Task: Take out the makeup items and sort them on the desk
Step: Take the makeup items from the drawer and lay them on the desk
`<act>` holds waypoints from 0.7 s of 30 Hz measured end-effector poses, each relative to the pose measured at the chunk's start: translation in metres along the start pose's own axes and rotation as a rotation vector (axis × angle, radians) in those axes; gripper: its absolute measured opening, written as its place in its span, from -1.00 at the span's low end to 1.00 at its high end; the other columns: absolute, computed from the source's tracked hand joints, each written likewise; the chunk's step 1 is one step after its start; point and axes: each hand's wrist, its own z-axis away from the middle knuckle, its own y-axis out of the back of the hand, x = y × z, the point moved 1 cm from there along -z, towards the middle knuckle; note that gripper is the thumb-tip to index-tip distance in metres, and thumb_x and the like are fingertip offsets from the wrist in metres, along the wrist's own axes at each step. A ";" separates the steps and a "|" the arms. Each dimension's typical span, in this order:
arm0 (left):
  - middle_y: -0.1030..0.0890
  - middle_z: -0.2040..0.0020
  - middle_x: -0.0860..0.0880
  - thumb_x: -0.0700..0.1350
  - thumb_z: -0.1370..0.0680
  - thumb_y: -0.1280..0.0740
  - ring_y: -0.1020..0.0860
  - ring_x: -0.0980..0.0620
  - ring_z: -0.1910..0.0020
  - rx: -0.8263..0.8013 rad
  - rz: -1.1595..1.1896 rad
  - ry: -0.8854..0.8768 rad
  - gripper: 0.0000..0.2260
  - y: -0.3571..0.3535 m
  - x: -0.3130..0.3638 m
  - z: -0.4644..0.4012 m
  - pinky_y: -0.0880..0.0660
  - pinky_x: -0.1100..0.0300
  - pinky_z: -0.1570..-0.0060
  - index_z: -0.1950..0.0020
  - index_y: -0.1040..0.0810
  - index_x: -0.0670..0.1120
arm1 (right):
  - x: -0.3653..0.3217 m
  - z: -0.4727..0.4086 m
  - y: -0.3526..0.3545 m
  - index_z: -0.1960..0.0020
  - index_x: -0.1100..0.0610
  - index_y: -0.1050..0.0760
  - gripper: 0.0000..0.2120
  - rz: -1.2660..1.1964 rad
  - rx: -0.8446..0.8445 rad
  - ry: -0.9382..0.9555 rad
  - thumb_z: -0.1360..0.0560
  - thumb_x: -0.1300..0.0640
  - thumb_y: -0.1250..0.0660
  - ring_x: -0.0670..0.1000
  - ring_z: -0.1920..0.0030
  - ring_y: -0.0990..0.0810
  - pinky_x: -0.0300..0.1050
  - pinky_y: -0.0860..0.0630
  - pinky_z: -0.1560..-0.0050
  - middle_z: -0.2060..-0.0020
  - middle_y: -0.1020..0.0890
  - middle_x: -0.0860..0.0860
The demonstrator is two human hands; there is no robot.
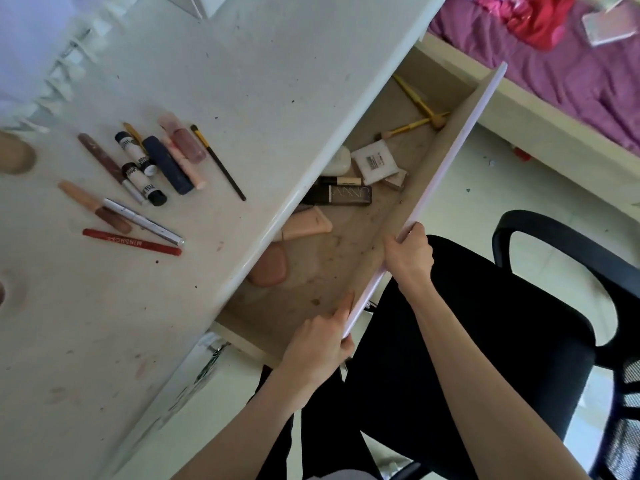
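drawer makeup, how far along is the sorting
Partly done. Tubes and pencils, among them a red pencil and a black-tipped brush, already lie grouped on the desk. Left hand and right hand both grip the open drawer's front panel. Left inside: a brown palette, white compact, peach tube, yellow brushes.

red pencil [131,242]: "MINSHZEE" (letters unsure) | brown palette [349,195] in drawer: "UNNY"

Home bedroom: bed [554,64], desk [242,81].
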 end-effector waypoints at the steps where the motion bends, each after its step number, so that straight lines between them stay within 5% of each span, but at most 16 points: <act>1: -0.57 0.19 -0.13 -0.04 -0.50 -0.21 -0.56 -0.17 0.20 -0.002 -0.007 0.002 -0.37 -0.002 0.001 0.000 -0.35 0.13 0.27 -0.51 0.01 0.09 | 0.002 -0.001 0.000 0.11 0.14 -0.27 -0.88 -0.004 -0.007 0.003 -0.49 0.16 -0.21 -0.08 0.36 -0.38 -0.20 -0.22 0.45 0.33 -0.38 -0.04; 15: -0.53 -0.08 -0.11 0.01 -0.53 -0.21 -0.56 -0.14 0.09 -0.066 -0.039 -0.027 -0.38 -0.019 -0.006 -0.011 -0.33 0.15 0.24 -0.51 0.03 0.07 | 0.019 -0.008 -0.008 0.26 0.07 -0.20 -0.79 -0.130 -0.042 -0.039 -0.48 0.18 -0.22 -0.02 0.37 -0.38 -0.18 -0.30 0.42 0.34 -0.38 0.00; 18: -0.50 -0.18 -0.09 0.12 -0.55 -0.19 -0.52 -0.10 -0.07 -0.203 0.110 -0.034 -0.42 -0.014 -0.018 -0.016 -0.40 0.17 0.10 -0.50 -0.03 0.08 | 0.023 -0.004 -0.009 0.11 0.14 -0.32 -0.92 -0.144 -0.060 -0.023 -0.52 0.17 -0.21 -0.01 0.33 -0.43 -0.23 -0.33 0.43 0.31 -0.40 -0.02; 21: -0.43 -0.31 -0.05 0.19 -0.56 -0.11 -0.42 -0.06 -0.26 -0.259 0.165 -0.021 -0.50 -0.009 -0.033 -0.016 -0.39 0.08 -0.17 -0.46 -0.17 0.06 | 0.027 0.003 -0.007 -0.18 0.18 -0.36 -0.77 -0.147 -0.078 -0.004 -0.54 0.16 -0.22 -0.18 0.31 -0.44 -0.43 -0.33 0.51 0.21 -0.46 -0.06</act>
